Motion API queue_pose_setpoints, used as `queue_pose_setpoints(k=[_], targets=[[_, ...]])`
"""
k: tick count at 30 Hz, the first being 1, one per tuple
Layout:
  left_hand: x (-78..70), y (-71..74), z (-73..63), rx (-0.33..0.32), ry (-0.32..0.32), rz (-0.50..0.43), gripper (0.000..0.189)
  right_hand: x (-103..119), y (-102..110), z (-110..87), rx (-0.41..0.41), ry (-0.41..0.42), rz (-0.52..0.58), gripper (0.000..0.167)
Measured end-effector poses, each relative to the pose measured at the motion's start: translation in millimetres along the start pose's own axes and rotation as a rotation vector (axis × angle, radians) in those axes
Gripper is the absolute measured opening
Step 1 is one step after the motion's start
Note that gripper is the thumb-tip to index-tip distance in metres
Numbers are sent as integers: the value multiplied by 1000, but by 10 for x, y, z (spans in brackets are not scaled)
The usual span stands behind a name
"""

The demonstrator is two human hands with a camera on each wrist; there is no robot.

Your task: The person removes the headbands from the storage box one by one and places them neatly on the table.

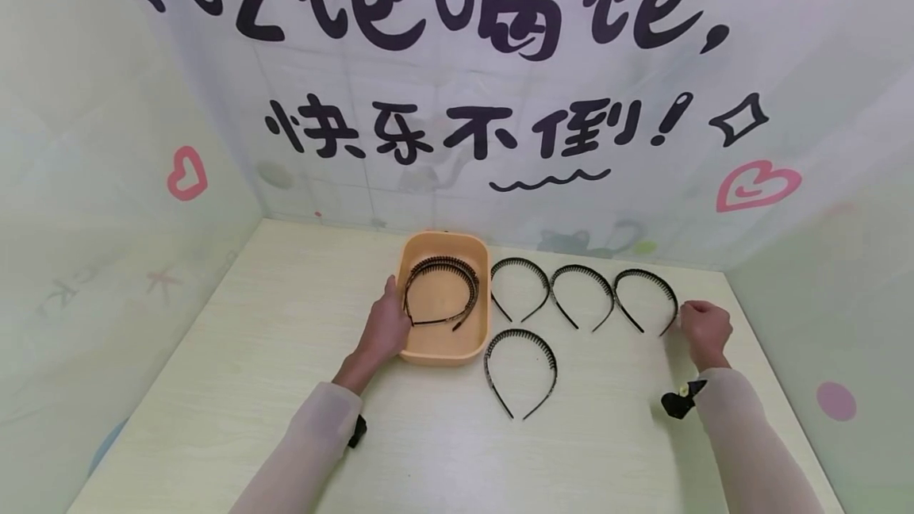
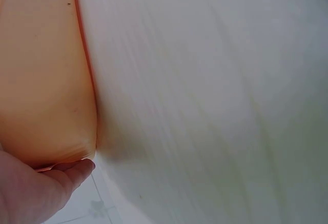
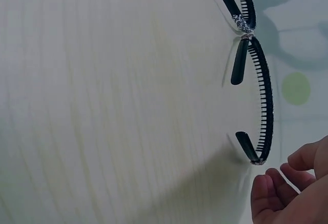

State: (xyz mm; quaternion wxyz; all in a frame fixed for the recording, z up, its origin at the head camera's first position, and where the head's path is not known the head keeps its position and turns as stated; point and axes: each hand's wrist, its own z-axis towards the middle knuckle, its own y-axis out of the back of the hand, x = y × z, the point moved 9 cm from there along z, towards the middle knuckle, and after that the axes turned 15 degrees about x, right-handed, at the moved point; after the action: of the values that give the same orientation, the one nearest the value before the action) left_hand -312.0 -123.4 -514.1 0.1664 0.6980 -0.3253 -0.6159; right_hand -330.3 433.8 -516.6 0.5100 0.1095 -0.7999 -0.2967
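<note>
My left hand (image 1: 388,322) grips the left wall of an orange plastic bin (image 1: 443,354), its thumb up along the side. In the left wrist view the fingers (image 2: 77,175) curl against the bin's end. Black toothed headbands (image 1: 467,272) lie stacked inside the bin. To its right, three more stand in a row: a left one (image 1: 524,262), a middle one (image 1: 581,269) and a right one (image 1: 646,274). Another headband (image 1: 521,333) lies in front of the row. My right hand (image 1: 705,331) is loosely curled beside the right headband, thumb apart from the fingers, holding nothing.
A pale wood-grain table (image 1: 457,450) carries everything. A white printed sheet (image 1: 428,205) with black lettering rises behind the bin and the row, and similar sheets close off the left and right sides.
</note>
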Motion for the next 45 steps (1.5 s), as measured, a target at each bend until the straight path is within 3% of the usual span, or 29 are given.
queue_pose_setpoints(k=[3, 7, 17, 24, 30, 35, 45], targets=[[-2, 4, 4, 0, -3, 2, 66, 101, -36, -30, -33, 51, -54, 42], [4, 7, 7, 1, -3, 4, 66, 245, -136, -58, -28, 90, -31, 41], [-2, 1, 3, 2, -1, -5, 68, 688, -470, -195, 64, 150, 35, 39], [10, -6, 4, 5, 2, 0, 68, 938, -747, -323, 191, 213, 163, 39], [15, -5, 5, 3, 3, -1, 68, 1130, -1118, -450, 392, 260, 308, 42], [14, -9, 5, 4, 0, 1, 68, 1309, -1376, -618, 506, 288, 318, 43], [11, -1, 6, 4, 4, 3, 68, 1595, -1806, -869, 643, 339, 319, 38]])
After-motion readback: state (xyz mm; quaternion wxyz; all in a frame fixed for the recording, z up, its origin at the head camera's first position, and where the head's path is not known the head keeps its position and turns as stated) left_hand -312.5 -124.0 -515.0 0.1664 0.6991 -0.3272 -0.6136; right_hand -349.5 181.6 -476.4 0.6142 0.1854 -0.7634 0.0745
